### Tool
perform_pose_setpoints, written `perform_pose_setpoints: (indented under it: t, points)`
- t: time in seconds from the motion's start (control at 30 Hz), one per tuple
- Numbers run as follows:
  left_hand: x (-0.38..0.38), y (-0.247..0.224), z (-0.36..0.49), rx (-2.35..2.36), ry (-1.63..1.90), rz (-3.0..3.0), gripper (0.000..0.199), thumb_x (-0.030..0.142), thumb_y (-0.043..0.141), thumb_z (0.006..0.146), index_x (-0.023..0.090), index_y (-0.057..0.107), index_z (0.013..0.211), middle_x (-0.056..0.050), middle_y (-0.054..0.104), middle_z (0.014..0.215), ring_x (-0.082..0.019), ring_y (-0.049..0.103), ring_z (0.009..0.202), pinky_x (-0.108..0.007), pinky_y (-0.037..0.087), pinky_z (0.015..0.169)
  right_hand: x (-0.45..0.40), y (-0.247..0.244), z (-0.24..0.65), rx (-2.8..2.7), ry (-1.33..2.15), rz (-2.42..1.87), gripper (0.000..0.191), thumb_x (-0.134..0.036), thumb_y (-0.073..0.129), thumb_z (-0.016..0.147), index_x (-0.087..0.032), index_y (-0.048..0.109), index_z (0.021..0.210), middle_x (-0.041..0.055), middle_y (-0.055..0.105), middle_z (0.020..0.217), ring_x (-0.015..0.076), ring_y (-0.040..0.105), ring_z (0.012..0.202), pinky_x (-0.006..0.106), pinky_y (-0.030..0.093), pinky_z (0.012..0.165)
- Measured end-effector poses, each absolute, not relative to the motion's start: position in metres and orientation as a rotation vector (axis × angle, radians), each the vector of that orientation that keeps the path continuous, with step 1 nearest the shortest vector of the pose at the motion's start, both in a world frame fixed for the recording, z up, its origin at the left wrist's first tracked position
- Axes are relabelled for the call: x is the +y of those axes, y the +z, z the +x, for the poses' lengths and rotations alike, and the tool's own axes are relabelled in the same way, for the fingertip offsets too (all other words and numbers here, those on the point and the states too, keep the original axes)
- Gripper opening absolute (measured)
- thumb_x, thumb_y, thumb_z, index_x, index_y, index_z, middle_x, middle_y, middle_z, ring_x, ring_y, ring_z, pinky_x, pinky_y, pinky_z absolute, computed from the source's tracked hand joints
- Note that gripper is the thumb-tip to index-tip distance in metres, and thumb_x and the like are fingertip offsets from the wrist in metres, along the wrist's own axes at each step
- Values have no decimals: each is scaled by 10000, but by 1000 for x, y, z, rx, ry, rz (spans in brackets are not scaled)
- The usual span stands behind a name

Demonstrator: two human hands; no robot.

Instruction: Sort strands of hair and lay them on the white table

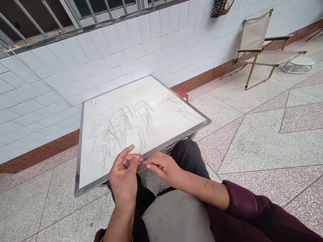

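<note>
Thin wire (142, 159) is held between the 2 hands, at the table's near edge. It is pinched by thumb and fingers of the left hand (125, 168); just beside, it is also gripped by fingertips of the right hand (161, 164). Bent wires (124, 116) are spread across the table (171, 131); looped wires (179, 109) are laid apart from them, toward its right side. Step in hand, as judged: fine shaping; bend vs twist can't be told. Next move seems to call for a firm left pinch and small, controlled right fingertip motion. Wire's shape is mostly hidden by fingers.
</note>
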State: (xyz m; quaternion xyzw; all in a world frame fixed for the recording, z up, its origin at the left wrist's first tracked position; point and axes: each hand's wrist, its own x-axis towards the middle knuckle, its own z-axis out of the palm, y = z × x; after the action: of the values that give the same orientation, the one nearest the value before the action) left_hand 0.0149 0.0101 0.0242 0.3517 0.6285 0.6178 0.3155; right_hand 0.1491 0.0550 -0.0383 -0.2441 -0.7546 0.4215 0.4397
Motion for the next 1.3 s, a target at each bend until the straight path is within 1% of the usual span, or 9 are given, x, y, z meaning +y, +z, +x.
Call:
perform_pose_setpoints:
  t: [0.1, 0.23, 0.47, 0.53, 0.7, 0.87, 1.07, 1.17, 1.3]
  points:
    - [10, 25, 15, 1661, 1613, 944, 344, 298, 783, 742, 218, 721, 1071, 10, 718, 772, -136, 669, 715, -310, 558, 809, 51, -37, 148, -1903, 877, -615, 191, -254, 504, 977, -187, 680, 942, 50, 669, 774, 176, 573, 750, 311, 486, 722]
    - [12, 31, 16, 1605, 1565, 1006, 436, 331, 781, 751, 230, 683, 1164, -7, 733, 798, -158, 677, 760, -295, 563, 746, 52, -30, 152, -1765, 1130, -658, 208, -301, 522, 981, -203, 700, 933, 22, 676, 790, 141, 611, 733, 258, 502, 697]
    - [12, 29, 11, 1441, 1478, 905, 517, 326, 813, 719, 221, 667, 1204, -44, 750, 863, -179, 674, 840, -265, 533, 688, 59, -29, 158, -1677, 1353, -620, 222, -345, 554, 966, -191, 710, 929, 8, 663, 781, 130, 613, 733, 247, 483, 696]
    - [14, 24, 11, 1366, 1498, 816, 520, 287, 833, 694, 225, 678, 1187, -43, 745, 910, -166, 664, 866, -250, 521, 703, 59, -30, 157, -1673, 1368, -619, 225, -355, 561, 960, -189, 711, 926, 6, 661, 779, 129, 609, 731, 248, 481, 695]
    - [15, 10, 15, 1133, 1636, 574, 512, 232, 831, 691, 237, 684, 1181, 7, 707, 794, -128, 653, 844, -242, 507, 805, 59, -30, 155, -1644, 1402, -604, 235, -377, 586, 943, -185, 719, 917, 11, 671, 791, 131, 616, 736, 254, 496, 710]
    - [10, 5, 19, 977, 1600, 649, 517, 351, 752, 786, 239, 631, 1277, -65, 731, 1035, -192, 631, 1060, -311, 496, 917, 60, -27, 156, -1626, 1360, -586, 204, -340, 576, 952, -192, 712, 923, 23, 706, 863, 132, 639, 767, 258, 523, 734]
    - [15, 4, 22, 1197, 1629, 663, 432, 248, 850, 671, 226, 721, 1082, 15, 718, 753, -137, 668, 821, -283, 499, 868, 59, -29, 155, -1836, 1077, -627, 172, -307, 563, 963, -206, 701, 980, 30, 710, 854, 149, 640, 795, 273, 518, 750]
    - [17, 4, 18, 1227, 1704, 662, 391, 234, 856, 659, 207, 735, 1029, 6, 720, 759, -148, 676, 853, -305, 497, 898, 57, -31, 154, -1877, 1033, -616, 173, -293, 594, 943, -219, 691, 1066, 32, 715, 870, 158, 643, 817, 284, 520, 771]
    - [18, 5, 14, 1228, 1748, 634, 390, 223, 855, 660, 208, 733, 1031, -6, 729, 802, -135, 671, 810, -263, 516, 796, 56, -35, 151, -1881, 951, -630, 161, -260, 608, 931, -223, 689, 1065, 34, 725, 878, 168, 651, 834, 291, 525, 775]
